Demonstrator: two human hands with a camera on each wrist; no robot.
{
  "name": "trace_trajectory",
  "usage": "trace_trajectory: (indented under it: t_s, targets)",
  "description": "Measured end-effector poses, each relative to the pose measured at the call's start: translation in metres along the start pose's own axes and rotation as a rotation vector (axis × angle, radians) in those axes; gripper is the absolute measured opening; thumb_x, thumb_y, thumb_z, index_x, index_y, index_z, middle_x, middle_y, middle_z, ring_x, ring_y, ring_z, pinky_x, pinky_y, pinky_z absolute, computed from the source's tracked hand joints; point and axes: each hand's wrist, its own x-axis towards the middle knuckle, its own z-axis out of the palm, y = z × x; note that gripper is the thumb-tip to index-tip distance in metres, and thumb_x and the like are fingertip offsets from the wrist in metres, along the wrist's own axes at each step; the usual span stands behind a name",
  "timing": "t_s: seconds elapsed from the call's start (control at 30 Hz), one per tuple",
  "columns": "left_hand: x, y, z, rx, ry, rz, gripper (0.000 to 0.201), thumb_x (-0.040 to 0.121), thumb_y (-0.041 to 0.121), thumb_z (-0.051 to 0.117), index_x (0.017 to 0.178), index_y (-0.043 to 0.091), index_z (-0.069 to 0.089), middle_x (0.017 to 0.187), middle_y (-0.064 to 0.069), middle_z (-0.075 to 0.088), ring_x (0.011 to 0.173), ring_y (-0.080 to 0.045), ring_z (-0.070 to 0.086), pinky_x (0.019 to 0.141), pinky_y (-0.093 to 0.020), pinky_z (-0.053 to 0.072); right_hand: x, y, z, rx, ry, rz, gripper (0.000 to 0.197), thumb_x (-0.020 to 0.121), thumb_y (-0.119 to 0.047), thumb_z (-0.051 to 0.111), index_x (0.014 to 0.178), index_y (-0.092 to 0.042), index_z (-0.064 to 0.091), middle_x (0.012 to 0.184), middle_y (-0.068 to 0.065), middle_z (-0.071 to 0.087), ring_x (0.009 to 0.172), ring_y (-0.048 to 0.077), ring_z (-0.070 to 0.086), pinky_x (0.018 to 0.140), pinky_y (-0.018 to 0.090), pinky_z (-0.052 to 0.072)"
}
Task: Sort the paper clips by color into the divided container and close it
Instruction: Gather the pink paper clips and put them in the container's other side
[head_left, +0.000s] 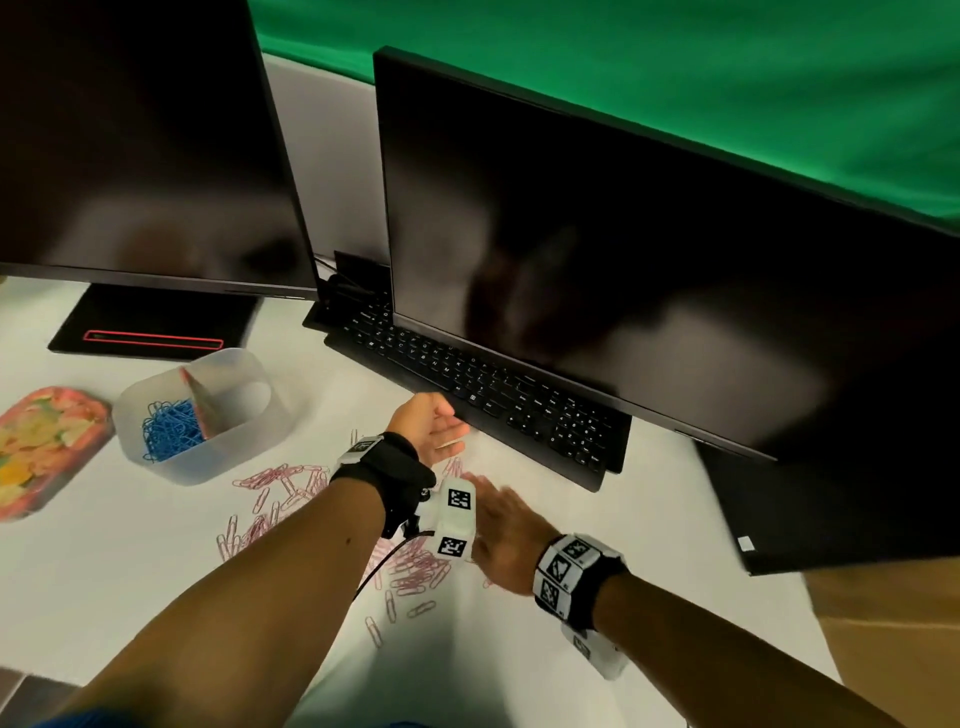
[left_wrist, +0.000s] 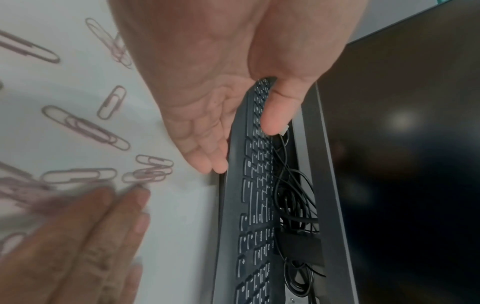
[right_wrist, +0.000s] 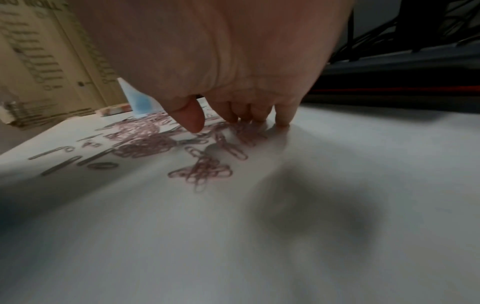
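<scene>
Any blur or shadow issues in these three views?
Head view: right hand slightly motion-smeared, monitor shows faint reflections. Left wrist view: left hand fairly sharp, pink paper clips soft, lower-left fingers smeared. Right wrist view: dim, hazy, a broad dark shadow on the table.

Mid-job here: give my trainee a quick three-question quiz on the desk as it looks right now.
1. True or false: the blue paper clips already lie in one compartment of the divided container.
2. Multiple choice: the pink paper clips are A) in the container, B) loose on the table, C) on the keyboard.
3. Fill in: the left hand is turned palm ____ beside the keyboard, while the right hand lies flat on the clips.

Key: 1 true; 2 B; 3 up.
</scene>
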Motion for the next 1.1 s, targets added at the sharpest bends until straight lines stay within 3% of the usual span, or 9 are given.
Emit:
trace_trajectory:
  t_s: [0.13, 0.2, 0.43, 0.53, 0.67, 0.77, 0.87, 1.0, 1.1]
  targets:
    - [0.004, -0.008, -0.001, -0.056, 0.01, -0.024, 0.011, 0.083, 0.004, 0.043, 0.082, 0.008, 0.053, 0.099, -0.013, 0.061, 0.098, -0.028, 0.063, 0.076, -0.039, 0.049, 0.002, 0.001, 0.015, -0.035, -0.031, -0.055, 0.067, 0.088, -0.037, 0.015, 0.151, -0.018, 0.009, 0.16, 0.007, 0.007, 0.148, 0.024, 0.008, 0.116, 0.044, 0.024]
    - [0.005, -0.01, 0.0, -0.077, 0.009, -0.036, 0.01, 0.083, 0.005, 0.043, 0.081, 0.007, 0.053, 0.105, -0.014, 0.06, 0.099, -0.029, 0.062, 0.075, -0.039, 0.048, -0.002, 0.0, 0.008, 0.001, 0.039, -0.047, 0.063, 0.091, -0.033, 0.024, 0.151, -0.019, 0.011, 0.159, 0.008, 0.015, 0.147, 0.023, 0.015, 0.116, 0.041, 0.027]
    - [0.003, -0.01, -0.005, -0.048, -0.01, -0.027, 0.009, 0.083, 0.005, 0.046, 0.084, 0.008, 0.054, 0.108, -0.013, 0.058, 0.106, -0.027, 0.059, 0.079, -0.041, 0.049, 0.013, -0.005, -0.028, 0.28, 0.122, 0.258, 0.069, 0.098, -0.027, 0.039, 0.152, -0.012, -0.001, 0.161, 0.005, -0.004, 0.148, 0.016, -0.004, 0.122, 0.037, 0.006]
    - [0.003, 0.002, -0.03, 0.234, 0.099, 0.122, 0.023, 0.084, 0.003, 0.048, 0.104, 0.004, 0.06, 0.111, -0.01, 0.058, 0.105, -0.025, 0.057, 0.091, -0.04, 0.047, 0.034, -0.013, -0.027, 0.248, 0.079, 0.275, 0.07, 0.097, -0.023, 0.036, 0.151, -0.01, -0.005, 0.16, 0.005, -0.009, 0.148, 0.017, -0.008, 0.121, 0.037, -0.002]
    - [-0.002, 0.014, -0.081, 0.988, 0.269, 0.391, 0.055, 0.091, 0.016, 0.047, 0.145, 0.012, 0.037, 0.15, -0.007, 0.037, 0.137, -0.026, 0.036, 0.114, -0.032, 0.028, 0.045, -0.034, -0.019, 0.196, 0.049, 0.153, 0.074, 0.094, -0.024, 0.038, 0.151, -0.009, -0.007, 0.16, 0.008, -0.012, 0.147, 0.02, -0.012, 0.121, 0.037, -0.005]
    - [-0.006, 0.001, -0.103, 1.47, 0.079, 0.357, 0.07, 0.094, 0.025, 0.044, 0.153, 0.01, 0.009, 0.161, -0.008, 0.003, 0.148, -0.022, 0.006, 0.12, -0.032, 0.012, 0.042, -0.051, -0.014, 0.15, 0.003, 0.041, 0.075, 0.093, -0.022, 0.039, 0.151, -0.01, -0.006, 0.16, 0.008, -0.012, 0.147, 0.02, -0.012, 0.118, 0.032, -0.008]
    - [-0.017, -0.019, -0.109, 1.721, -0.143, 0.383, 0.073, 0.094, 0.022, 0.044, 0.152, 0.007, 0.002, 0.161, -0.011, -0.006, 0.149, -0.021, -0.003, 0.12, -0.03, 0.005, 0.037, -0.061, -0.015, 0.198, -0.06, -0.043, 0.072, 0.095, -0.02, 0.036, 0.151, -0.01, -0.007, 0.16, 0.006, -0.011, 0.147, 0.016, -0.011, 0.118, 0.027, -0.006]
    - [-0.035, -0.034, -0.12, 1.734, -0.333, 0.41, 0.063, 0.091, 0.016, 0.042, 0.15, 0.026, 0.022, 0.161, 0.002, 0.004, 0.148, -0.019, 0.012, 0.121, -0.038, 0.017, 0.045, -0.054, -0.034, 0.328, 0.038, 0.038, 0.069, 0.097, -0.02, 0.036, 0.152, -0.013, -0.005, 0.16, 0.003, -0.01, 0.148, 0.015, -0.005, 0.119, 0.024, 0.002]
    - [-0.047, -0.035, -0.134, 1.683, -0.308, 0.437, 0.066, 0.093, 0.022, 0.042, 0.151, 0.033, 0.014, 0.161, 0.007, 0.008, 0.146, -0.018, 0.019, 0.12, -0.035, 0.02, 0.073, -0.046, -0.045, 0.237, 0.055, 0.125, 0.07, 0.097, -0.024, 0.036, 0.152, -0.015, -0.007, 0.159, 0.002, -0.013, 0.147, 0.015, -0.007, 0.121, 0.035, 0.002]
